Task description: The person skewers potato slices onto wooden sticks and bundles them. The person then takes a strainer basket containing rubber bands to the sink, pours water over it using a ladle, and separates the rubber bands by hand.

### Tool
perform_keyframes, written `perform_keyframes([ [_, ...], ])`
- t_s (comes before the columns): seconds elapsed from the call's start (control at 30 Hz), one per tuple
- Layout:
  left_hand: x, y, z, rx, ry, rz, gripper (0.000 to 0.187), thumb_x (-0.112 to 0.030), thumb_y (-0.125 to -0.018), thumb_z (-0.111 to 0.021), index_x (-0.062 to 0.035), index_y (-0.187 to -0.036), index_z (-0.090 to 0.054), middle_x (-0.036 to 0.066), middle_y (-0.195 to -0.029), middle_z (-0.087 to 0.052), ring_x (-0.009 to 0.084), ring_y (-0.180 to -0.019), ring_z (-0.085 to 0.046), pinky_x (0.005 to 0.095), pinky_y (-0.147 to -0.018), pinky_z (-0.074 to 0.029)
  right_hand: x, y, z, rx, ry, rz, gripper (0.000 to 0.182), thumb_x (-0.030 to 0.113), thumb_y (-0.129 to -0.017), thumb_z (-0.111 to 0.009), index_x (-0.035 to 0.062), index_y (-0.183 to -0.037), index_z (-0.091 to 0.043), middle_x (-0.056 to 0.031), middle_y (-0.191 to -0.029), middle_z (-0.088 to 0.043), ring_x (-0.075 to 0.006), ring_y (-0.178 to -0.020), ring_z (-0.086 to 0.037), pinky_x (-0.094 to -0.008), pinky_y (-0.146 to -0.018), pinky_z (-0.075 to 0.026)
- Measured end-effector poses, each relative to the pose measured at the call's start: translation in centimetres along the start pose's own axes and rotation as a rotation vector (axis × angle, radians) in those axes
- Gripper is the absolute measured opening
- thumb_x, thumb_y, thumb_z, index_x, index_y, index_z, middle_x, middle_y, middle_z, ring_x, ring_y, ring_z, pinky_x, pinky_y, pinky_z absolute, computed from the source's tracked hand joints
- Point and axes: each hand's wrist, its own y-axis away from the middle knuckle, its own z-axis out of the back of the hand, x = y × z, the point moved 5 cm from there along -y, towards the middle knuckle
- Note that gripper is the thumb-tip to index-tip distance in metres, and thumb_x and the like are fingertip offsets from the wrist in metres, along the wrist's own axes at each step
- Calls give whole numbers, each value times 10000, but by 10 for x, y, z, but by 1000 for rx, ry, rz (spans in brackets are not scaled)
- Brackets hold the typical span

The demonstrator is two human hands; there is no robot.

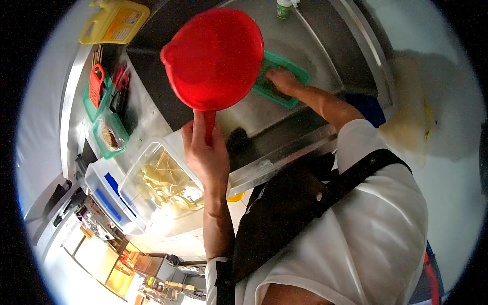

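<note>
While the person leans over a steel sink, things stand like this.
Left hand [206, 152]: fingers wrapped tight round the handle of a red ladle-like bowl [213, 58], held up over the basin.
Clear tub [162, 185]: on the counter edge just beside that hand, pale strips inside.
Blue-lidded box [109, 195]: touching the tub's outer side.
Right hand [282, 81]: reaching into the sink [325, 56], fingers curled down onto a green lid [284, 76] lying in the basin; how firmly it grips, I cannot tell.
Green baskets [104, 117]: farther along the counter, holding an orange grater [96, 84] and red-handled scissors [121, 79].
Yellow container [114, 21]: at the far end.
</note>
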Motion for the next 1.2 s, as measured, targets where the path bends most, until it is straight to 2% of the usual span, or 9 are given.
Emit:
perform_keyframes([
  [0.07, 6, 1, 0, 41, 115, 82, 470, -24, -781, -615, -83, -1242, -547, 109, -907, -568, 214, -790, -577, 313, -697, -473, 15, 19, -8, -319, 105, 215, 326, 150, -862, -478, 79, -1178, -518, -121, -1226, -506, -332, -1116, -500, -441, -922, -427],
  [0.23, 17, 3, 13, 58, 251, 162, 472, -18, -782, -616, -59, -1246, -540, 78, -871, -567, 141, -767, -553, 258, -688, -457, -5, -14, -23, 80, -294, -55, 465, 121, -836, -505, 102, -1293, -424, -139, -1292, -449, -343, -1156, -473, -439, -922, -425],
  [0.47, 35, 12, 26, 34, 325, 251, 489, -18, -775, -635, -43, -1253, -536, 44, -864, -576, 98, -776, -526, 233, -692, -440, 7, -31, 13, -440, 226, -12, 429, 110, -806, -529, 101, -1235, -517, -108, -1258, -499, -313, -1145, -497, -423, -942, -415],
  [0.57, 34, 14, 34, 89, 322, 272, 484, -18, -814, -628, 16, -1276, -486, 109, -1078, -628, 134, -955, -577, 273, -837, -471, -5, -47, -31, 135, 133, 28, 426, 126, -837, -495, 127, -1263, -504, -105, -1353, -421, -292, -1200, -452, -444, -975, -395],
  [0.67, 44, 22, 36, 64, 342, 258, 488, -23, -819, -620, 4, -1286, -481, 100, -1066, -631, 127, -926, -581, 262, -813, -477, 0, -11, -23, 8, 89, 63, 368, 197, -873, -451, 109, -1225, -514, -128, -1360, -418, -363, -1213, -435, -531, -974, -370],
  [0.87, 44, 30, 40, 69, 378, 349, 477, -22, -792, -630, -8, -1255, -517, 64, -954, -598, 115, -822, -557, 244, -722, -463, 17, 2, -36, -269, 289, 539, 346, 179, -876, -451, 154, -1212, -533, -82, -1316, -459, -352, -1135, -487, -500, -923, -421],
  [0.97, 44, 37, 46, 33, 430, 402, 473, -22, -779, -643, 1, -1238, -533, 48, -898, -586, 119, -803, -549, 249, -724, -457, -18, -14, -21, 265, 9, -68, 478, 159, -874, -473, 138, -1347, -401, -96, -1371, -346, -297, -1227, -396, -422, -976, -404],
  [1.17, 53, 55, 52, 64, 538, 485, 496, -21, -791, -637, 11, -1266, -501, 67, -925, -643, 111, -754, -579, 240, -690, -477, -8, 47, -4, 213, 483, 181, 470, 187, -886, -496, 92, -1334, -390, -182, -1181, -488, -309, -1084, -516, -421, -919, -434],
  [1.2, 54, 58, 53, 78, 558, 492, 504, -22, -792, -637, 10, -1274, -492, 75, -934, -652, 104, -736, -582, 232, -663, -479, -11, 39, 1, 176, 220, 28, 463, 176, -888, -491, 86, -1331, -389, -183, -1167, -501, -318, -1068, -524, -420, -917, -435],
])
